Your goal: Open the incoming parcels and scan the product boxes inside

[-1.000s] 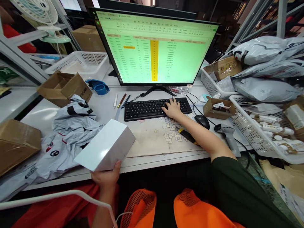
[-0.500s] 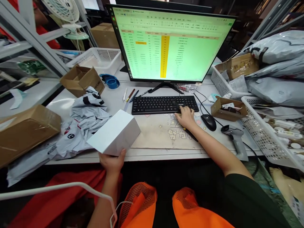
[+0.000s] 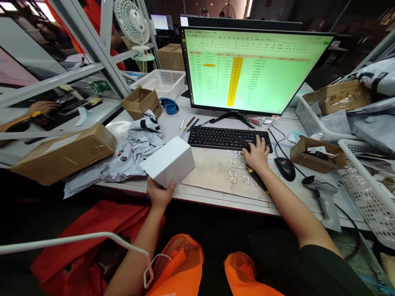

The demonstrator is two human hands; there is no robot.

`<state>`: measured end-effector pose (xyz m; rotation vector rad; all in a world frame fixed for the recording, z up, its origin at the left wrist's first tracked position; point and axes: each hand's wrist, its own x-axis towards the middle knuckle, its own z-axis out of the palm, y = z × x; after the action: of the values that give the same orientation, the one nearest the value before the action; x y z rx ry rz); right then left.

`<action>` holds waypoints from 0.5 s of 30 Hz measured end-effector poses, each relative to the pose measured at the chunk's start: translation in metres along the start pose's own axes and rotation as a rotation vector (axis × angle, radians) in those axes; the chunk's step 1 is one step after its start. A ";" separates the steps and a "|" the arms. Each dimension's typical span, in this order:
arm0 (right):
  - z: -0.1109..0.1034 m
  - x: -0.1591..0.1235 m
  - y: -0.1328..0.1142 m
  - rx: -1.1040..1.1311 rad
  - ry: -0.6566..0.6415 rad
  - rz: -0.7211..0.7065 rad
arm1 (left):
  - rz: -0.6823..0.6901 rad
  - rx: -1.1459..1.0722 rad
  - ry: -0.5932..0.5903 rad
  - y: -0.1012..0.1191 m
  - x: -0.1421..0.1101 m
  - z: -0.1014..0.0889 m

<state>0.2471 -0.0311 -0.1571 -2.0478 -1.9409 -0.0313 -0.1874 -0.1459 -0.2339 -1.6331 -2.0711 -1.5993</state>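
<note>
My left hand (image 3: 160, 194) is closed around the lower near end of a plain white box (image 3: 169, 164), tilted at the desk's front edge. My right hand (image 3: 257, 155) lies with spread fingers at the right part of the black keyboard (image 3: 216, 137), its fingertips over the keys. A black and yellow tool (image 3: 258, 181) lies partly under my right wrist; its kind is hard to make out. Behind the keyboard stands a monitor (image 3: 247, 78) showing a spreadsheet with one orange column. A black mouse (image 3: 284, 169) sits to the right of my hand.
Left of the white box lie crumpled grey mailer bags (image 3: 135, 146) and a long brown carton (image 3: 68, 154). An open small carton (image 3: 142, 102) and several pens (image 3: 190, 124) are behind. On the right are a barcode scanner (image 3: 322, 197), a small box (image 3: 317, 153) and white baskets (image 3: 367, 189).
The view has swung left and up, so the desk appears further right. My right hand's fingers have spread more over the keys. The white box stays in my left hand.
</note>
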 end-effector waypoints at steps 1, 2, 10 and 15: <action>0.000 0.000 0.001 0.009 0.000 0.002 | 0.003 -0.005 -0.005 0.001 0.000 -0.001; 0.000 0.000 0.001 0.019 0.013 0.000 | 0.001 -0.008 -0.007 0.003 0.000 -0.002; -0.002 0.006 0.012 0.205 0.177 0.024 | -0.236 -0.263 -0.137 0.027 0.011 -0.004; 0.001 0.005 0.030 0.262 0.207 -0.128 | -0.414 -0.720 -0.072 0.025 -0.007 -0.050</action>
<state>0.2766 -0.0270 -0.1630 -1.6828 -1.8379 -0.0160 -0.1912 -0.1892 -0.1988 -1.4648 -2.0982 -2.7044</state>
